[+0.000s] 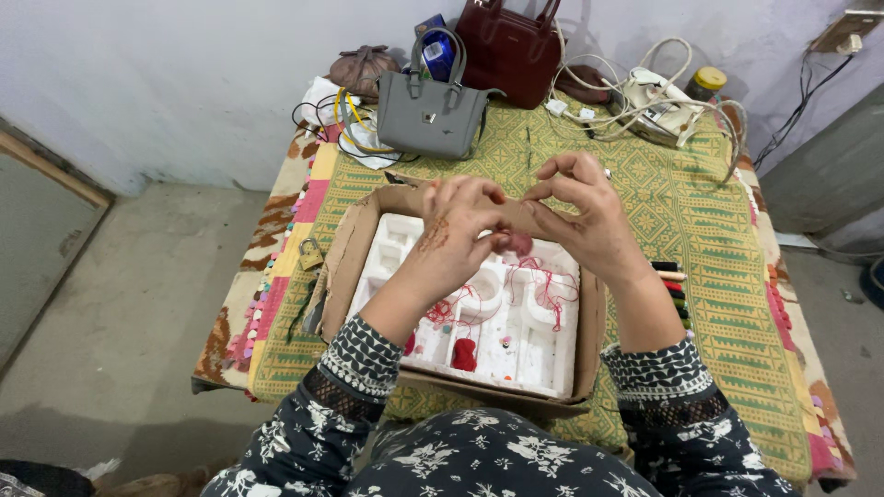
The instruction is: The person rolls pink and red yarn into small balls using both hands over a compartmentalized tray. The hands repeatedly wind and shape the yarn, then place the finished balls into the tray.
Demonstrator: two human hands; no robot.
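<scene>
My left hand (458, 232) and my right hand (586, 213) meet above an open cardboard box (348, 241) on my lap. Both pinch a small pink bead-like piece (519, 244) between the fingertips, with thin red thread (543, 283) trailing down from it. The box holds a white foam tray (529, 354) with moulded hollows. On the tray lie loose red thread, a small red spool (464, 353) and a few tiny beads (505, 342). My patterned sleeves cover both forearms.
A low table with a yellow-green patterned cloth (709, 248) stands ahead. At its back are a grey handbag (430, 110), a maroon handbag (507, 46), a brown pouch (361, 69) and tangled white cables (645, 97). Several pens (672, 287) lie right of the box. Concrete floor lies to the left.
</scene>
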